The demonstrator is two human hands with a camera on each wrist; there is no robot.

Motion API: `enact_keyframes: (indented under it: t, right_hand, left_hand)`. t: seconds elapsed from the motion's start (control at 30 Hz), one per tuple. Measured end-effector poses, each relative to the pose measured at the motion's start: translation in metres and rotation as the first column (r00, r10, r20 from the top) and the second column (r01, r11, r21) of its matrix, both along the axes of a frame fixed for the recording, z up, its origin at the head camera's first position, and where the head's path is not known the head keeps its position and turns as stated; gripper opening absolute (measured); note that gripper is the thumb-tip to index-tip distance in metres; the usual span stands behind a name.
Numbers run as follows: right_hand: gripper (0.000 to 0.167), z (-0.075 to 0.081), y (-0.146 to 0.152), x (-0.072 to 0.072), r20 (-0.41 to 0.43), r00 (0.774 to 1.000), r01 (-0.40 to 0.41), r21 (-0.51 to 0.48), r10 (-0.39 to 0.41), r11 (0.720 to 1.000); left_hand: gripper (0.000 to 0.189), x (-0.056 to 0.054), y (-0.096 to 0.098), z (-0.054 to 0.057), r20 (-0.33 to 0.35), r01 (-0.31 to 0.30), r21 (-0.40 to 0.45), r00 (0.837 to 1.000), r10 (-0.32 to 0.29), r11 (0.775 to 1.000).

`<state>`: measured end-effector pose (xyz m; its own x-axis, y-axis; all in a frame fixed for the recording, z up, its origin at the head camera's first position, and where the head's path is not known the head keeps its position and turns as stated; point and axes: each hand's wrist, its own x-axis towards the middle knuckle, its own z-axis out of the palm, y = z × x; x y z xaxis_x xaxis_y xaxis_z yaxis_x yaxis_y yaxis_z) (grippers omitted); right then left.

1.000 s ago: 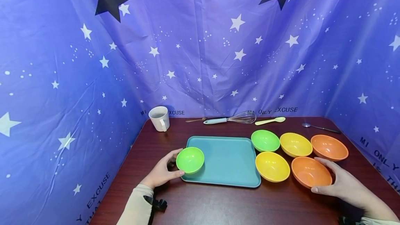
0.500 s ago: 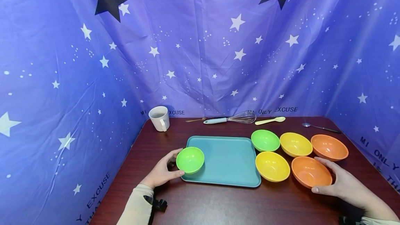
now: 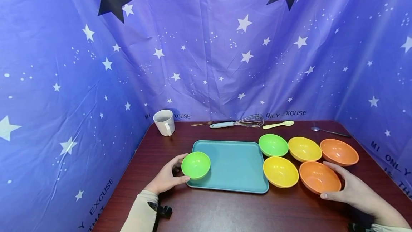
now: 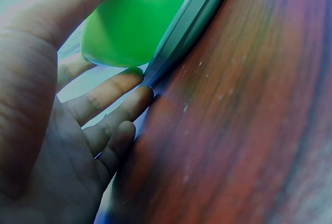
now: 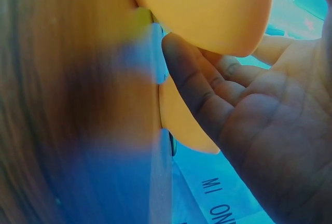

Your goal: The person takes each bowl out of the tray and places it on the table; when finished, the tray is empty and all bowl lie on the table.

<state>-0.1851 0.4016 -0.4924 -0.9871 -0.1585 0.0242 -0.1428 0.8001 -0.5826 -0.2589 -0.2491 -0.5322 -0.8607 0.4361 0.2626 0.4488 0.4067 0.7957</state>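
At the left end of the blue-green tray [image 3: 236, 164] sits a small green bowl [image 3: 195, 165]. My left hand [image 3: 167, 176] grips its left side between thumb and fingers; in the left wrist view, the other fingers [image 4: 109, 97] reach below the bowl near the tray's edge. To the right of the tray, my right hand [image 3: 357, 191] holds the front orange bowl [image 3: 320, 177] by its right side, with the thumb at the near rim and a finger at the far rim. The right wrist view shows this orange bowl [image 5: 212, 11] from the side, above the fingers.
Beside the tray stand a second green bowl [image 3: 273, 145], two yellow bowls [image 3: 305, 149] and another orange bowl [image 3: 339, 152]. Along the back lie a whisk [image 3: 236, 122], a pale yellow spoon [image 3: 278, 125], a metal spoon [image 3: 330, 131] and a thin stick-like utensil [image 3: 202, 123]. A white mug [image 3: 164, 122] stands back left.
The front orange bowl has shifted very slightly left in my right hand. My left hand and the green bowl on the tray stay in place.
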Motion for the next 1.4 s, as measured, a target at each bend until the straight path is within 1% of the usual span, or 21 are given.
enact_keyframes:
  t: [0.2, 0.33, 0.4, 0.47, 0.6, 0.7, 0.77, 0.83, 1.0, 1.13, 1.3, 1.4]
  right_hand:
    - [0.096, 0.000, -0.001, 0.002, -0.050, 0.999, 0.004, -0.032, -0.006, 0.999]
    - [0.091, 0.002, -0.003, 0.001, -0.139, 0.990, 0.014, -0.082, -0.026, 0.997]
    - [0.087, 0.004, -0.003, 0.001, -0.199, 0.978, 0.037, -0.108, -0.059, 0.993]
    - [0.084, 0.007, -0.004, 0.000, -0.245, 0.964, 0.077, -0.129, -0.107, 0.989]
    - [0.075, 0.016, -0.008, 0.000, -0.318, 0.924, 0.161, -0.185, -0.214, 0.970]
    - [0.065, 0.026, -0.014, -0.001, -0.370, 0.895, 0.162, -0.254, -0.251, 0.954]
    - [0.062, 0.034, -0.017, -0.002, -0.389, 0.888, 0.134, -0.286, -0.243, 0.949]
    - [0.060, 0.043, -0.021, -0.002, -0.398, 0.889, 0.110, -0.293, -0.225, 0.950]
    - [0.060, 0.068, -0.034, -0.006, -0.405, 0.898, 0.073, -0.252, -0.174, 0.965]
    - [0.057, 0.085, -0.055, -0.010, -0.404, 0.906, 0.035, -0.230, -0.128, 0.973]
    - [0.055, 0.097, -0.087, -0.018, -0.429, 0.903, -0.081, -0.243, -0.032, 0.967]
    - [0.051, 0.101, -0.105, -0.024, -0.411, 0.911, -0.150, -0.272, 0.027, 0.951]
  left_hand:
    - [0.085, 0.000, 0.000, 0.000, -0.008, 0.002, -0.005, 1.000, -0.002, 1.000]
    - [0.087, 0.000, 0.000, 0.001, -0.007, 0.008, 0.003, 1.000, -0.008, 1.000]
    - [0.088, -0.001, -0.001, 0.000, -0.007, 0.011, 0.006, 1.000, -0.011, 1.000]
    - [0.090, -0.001, -0.002, 0.000, -0.004, 0.011, 0.004, 1.000, -0.011, 1.000]
    - [0.091, 0.000, -0.004, 0.000, 0.000, 0.005, -0.015, 1.000, -0.005, 1.000]
    - [0.087, -0.001, -0.006, 0.000, -0.001, 0.002, -0.029, 1.000, -0.002, 1.000]
    - [0.084, -0.001, -0.007, 0.000, -0.003, -0.003, -0.045, 1.000, 0.003, 0.999]
    - [0.080, -0.001, -0.008, 0.000, -0.008, -0.010, -0.062, 1.000, 0.010, 0.998]
    - [0.074, -0.001, -0.007, 0.000, 0.002, -0.032, -0.113, 0.999, 0.032, 0.993]
    - [0.068, 0.000, -0.006, -0.001, 0.007, -0.045, -0.157, 0.999, 0.047, 0.987]
    - [0.062, 0.001, -0.005, -0.002, -0.003, -0.059, -0.183, 0.998, 0.059, 0.981]
    - [0.061, 0.001, -0.005, -0.001, -0.003, -0.061, -0.189, 0.998, 0.062, 0.980]
